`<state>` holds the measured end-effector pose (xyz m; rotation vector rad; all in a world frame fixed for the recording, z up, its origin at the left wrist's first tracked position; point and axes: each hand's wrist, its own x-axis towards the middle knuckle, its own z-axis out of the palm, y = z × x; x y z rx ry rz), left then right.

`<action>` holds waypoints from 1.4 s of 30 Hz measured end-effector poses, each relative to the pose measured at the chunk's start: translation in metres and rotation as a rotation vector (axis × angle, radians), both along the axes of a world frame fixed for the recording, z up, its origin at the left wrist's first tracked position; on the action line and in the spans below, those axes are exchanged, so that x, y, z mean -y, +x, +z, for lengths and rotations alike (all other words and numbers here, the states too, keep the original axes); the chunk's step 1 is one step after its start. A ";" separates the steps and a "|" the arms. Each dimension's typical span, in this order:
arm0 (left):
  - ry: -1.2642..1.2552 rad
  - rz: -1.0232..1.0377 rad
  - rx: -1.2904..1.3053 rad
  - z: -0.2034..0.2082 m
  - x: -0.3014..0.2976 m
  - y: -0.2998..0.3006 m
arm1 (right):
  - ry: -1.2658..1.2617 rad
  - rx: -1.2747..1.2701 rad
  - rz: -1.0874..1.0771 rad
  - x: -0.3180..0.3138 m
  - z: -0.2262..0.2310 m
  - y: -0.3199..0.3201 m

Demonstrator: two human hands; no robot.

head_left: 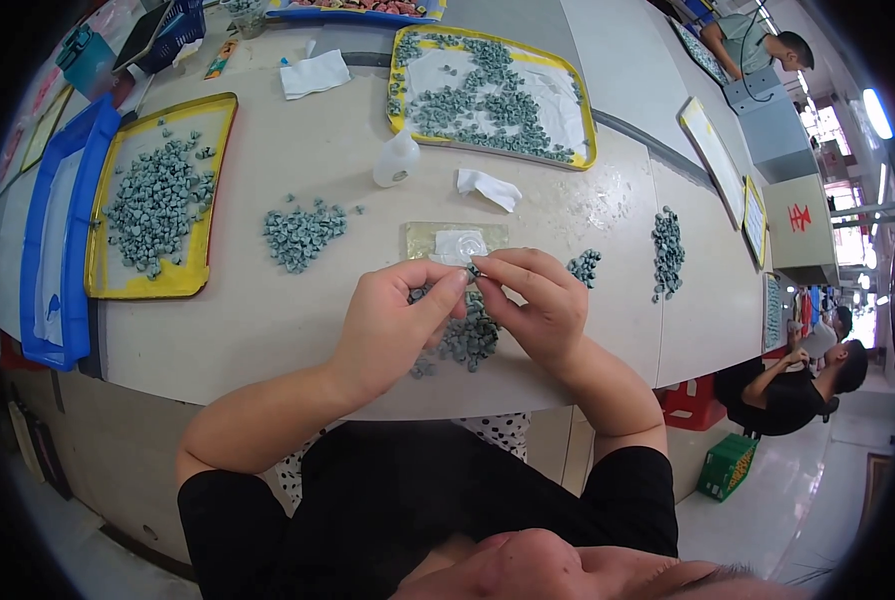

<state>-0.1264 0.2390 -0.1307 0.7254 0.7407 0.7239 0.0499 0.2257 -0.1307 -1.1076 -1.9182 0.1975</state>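
Over the near middle of the table, my left hand (383, 312) and my right hand (543, 300) meet fingertip to fingertip. Pinched between them is a small grey-green piece (473, 270), mostly covered by the fingers, so its exact kind is unclear. Below my hands lies a loose pile of similar grey-green pieces (471, 343), partly hidden by the left hand. Just beyond the fingertips is a flat, clear yellowish slab (421, 238) with a folded white tissue (458, 243) on it. A small heap of pieces (586, 267) sits right of my right hand.
More piles (303, 236) (668, 255) lie left and right. A yellow-rimmed tray (203, 245) and blue bin (38, 300) stand at left; another yellow-rimmed tray (590, 150) is beyond. A white squeeze bottle (398, 160) and tissue (490, 188) sit between. Other people (808, 375) work at right.
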 end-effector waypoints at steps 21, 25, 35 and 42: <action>-0.128 -0.314 -0.206 0.003 -0.017 -0.011 | -0.374 0.042 0.236 0.000 0.017 0.021; 0.019 -0.384 -0.406 0.019 -0.010 -0.006 | -0.433 0.027 0.179 0.004 0.025 0.041; 0.691 -0.342 -0.915 0.053 0.039 -0.023 | -0.512 0.161 -0.134 0.013 0.038 0.090; 0.957 -0.178 -1.018 0.017 0.092 -0.010 | -0.782 0.368 -0.064 0.028 0.055 0.141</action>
